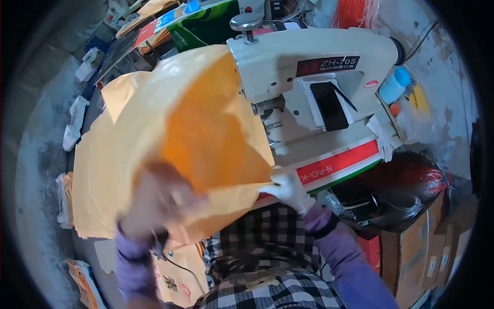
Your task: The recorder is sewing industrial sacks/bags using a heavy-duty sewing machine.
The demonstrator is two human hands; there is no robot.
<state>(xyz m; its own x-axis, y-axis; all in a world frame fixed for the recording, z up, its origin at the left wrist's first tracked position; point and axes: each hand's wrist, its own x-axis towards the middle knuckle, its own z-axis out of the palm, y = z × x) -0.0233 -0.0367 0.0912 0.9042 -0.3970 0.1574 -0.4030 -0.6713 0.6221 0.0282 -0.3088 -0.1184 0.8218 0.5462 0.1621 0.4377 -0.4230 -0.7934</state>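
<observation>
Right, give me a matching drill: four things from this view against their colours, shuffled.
Things:
1. woven sack
2. sewing machine
3. bottle
4. phone

Colours:
A. black
B. orange-yellow
C. light blue
D. cream-white

Pairs: 1-B, 2-D, 3-C, 4-A. The left hand and the gloved right hand both grip the sack.

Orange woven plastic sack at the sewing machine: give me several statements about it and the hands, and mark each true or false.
1. The right hand, in a white glove, pinches the edge of the orange woven plastic sack. True.
2. The left hand is sharp and lies flat on the floor. False: it is blurred, against the sack.
3. The cream industrial sewing machine stands beyond the sack. True.
4. A black phone lies on the sack. False: it rests on the machine.
</observation>
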